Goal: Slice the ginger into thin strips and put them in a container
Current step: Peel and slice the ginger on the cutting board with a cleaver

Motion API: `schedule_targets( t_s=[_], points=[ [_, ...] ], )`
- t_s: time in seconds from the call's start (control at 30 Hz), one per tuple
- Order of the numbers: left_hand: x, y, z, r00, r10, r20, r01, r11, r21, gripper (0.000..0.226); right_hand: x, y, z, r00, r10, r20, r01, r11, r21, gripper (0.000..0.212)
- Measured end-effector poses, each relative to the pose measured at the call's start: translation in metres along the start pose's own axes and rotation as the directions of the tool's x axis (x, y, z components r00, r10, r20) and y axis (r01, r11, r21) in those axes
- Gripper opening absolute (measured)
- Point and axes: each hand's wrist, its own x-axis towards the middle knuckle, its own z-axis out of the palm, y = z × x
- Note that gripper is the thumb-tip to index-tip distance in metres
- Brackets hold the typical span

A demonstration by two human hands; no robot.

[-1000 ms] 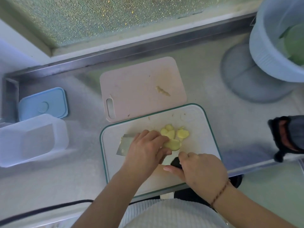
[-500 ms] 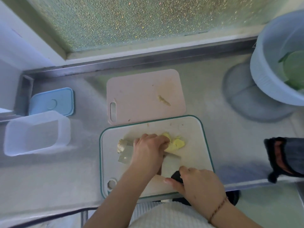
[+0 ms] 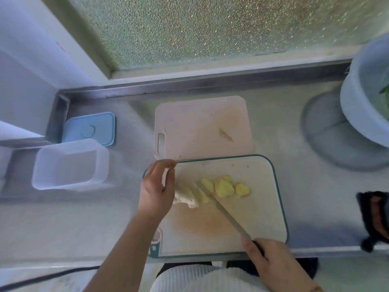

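From the head view, my right hand (image 3: 273,260) has its grip closed round the knife (image 3: 229,216) handle, blade tip beside the ginger (image 3: 210,189) slices on the green-edged board (image 3: 263,207). My left hand (image 3: 156,190), fingers relaxed, holds nothing; the clear container (image 3: 70,164) sits well left on the desk (image 3: 294,133).

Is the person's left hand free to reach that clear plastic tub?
Probably yes: the left hand looks open beside the ginger, and only bare steel counter lies between it and the clear plastic tub.
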Motion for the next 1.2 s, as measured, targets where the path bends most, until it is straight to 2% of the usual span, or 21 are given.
schedule_targets(
  t_s=[0.1, 0.17, 0.23, 0.33, 0.47, 0.63, 0.83, 0.93, 1.03, 1.2],
  points=[
    [-0.018, -0.024, -0.013, 0.993, 0.114, 0.011, -0.114, 0.994, 0.001, 0.012, 0.008, -0.017, 0.016, 0.998, 0.056, -0.028, -0.052, 0.989, 0.137, 0.066],
    [-0.030, -0.032, -0.009, 0.945, 0.302, 0.127, -0.310, 0.949, 0.057, 0.011, 0.014, -0.027, 0.025, 0.997, 0.073, -0.028, -0.066, 0.980, 0.188, 0.066],
    [-0.039, -0.034, 0.001, 0.884, 0.401, 0.241, -0.428, 0.901, 0.074, 0.020, 0.018, -0.037, 0.034, 0.998, 0.061, -0.001, -0.060, 0.979, 0.193, 0.065],
    [-0.047, -0.037, 0.011, 0.901, 0.371, 0.226, -0.396, 0.915, 0.079, 0.023, 0.020, -0.050, 0.045, 0.997, 0.060, 0.041, -0.066, 0.980, 0.190, 0.064],
    [-0.050, -0.038, 0.018, 0.918, 0.347, 0.192, -0.361, 0.931, 0.042, 0.027, 0.024, -0.052, 0.042, 0.988, 0.152, 0.016, -0.152, 0.968, 0.197, 0.065],
    [-0.048, -0.037, 0.020, 0.923, 0.351, 0.157, -0.356, 0.935, 0.002, 0.027, 0.023, -0.056, 0.029, 0.963, 0.266, -0.028, -0.241, 0.908, 0.341, 0.058],
    [-0.052, -0.039, 0.021, 0.911, 0.395, 0.118, -0.401, 0.916, 0.027, 0.026, 0.013, -0.062, 0.049, 0.989, 0.097, -0.114, -0.087, 0.993, 0.085, 0.064],
    [-0.052, -0.041, 0.023, 0.914, 0.385, 0.127, -0.391, 0.920, 0.027, 0.025, 0.003, -0.068, 0.056, 0.994, 0.054, -0.094, -0.048, 0.996, 0.070, 0.075],
    [-0.054, -0.043, 0.022, 0.913, 0.390, 0.117, -0.395, 0.918, 0.023, 0.032, -0.007, -0.073, 0.056, 0.993, 0.098, -0.069, -0.093, 0.993, 0.073, 0.087],
    [-0.053, -0.041, 0.021, 0.916, 0.385, 0.111, -0.389, 0.921, 0.009, 0.034, -0.009, -0.069, 0.052, 0.993, 0.092, -0.069, -0.089, 0.995, 0.043, 0.088]
  ],
)
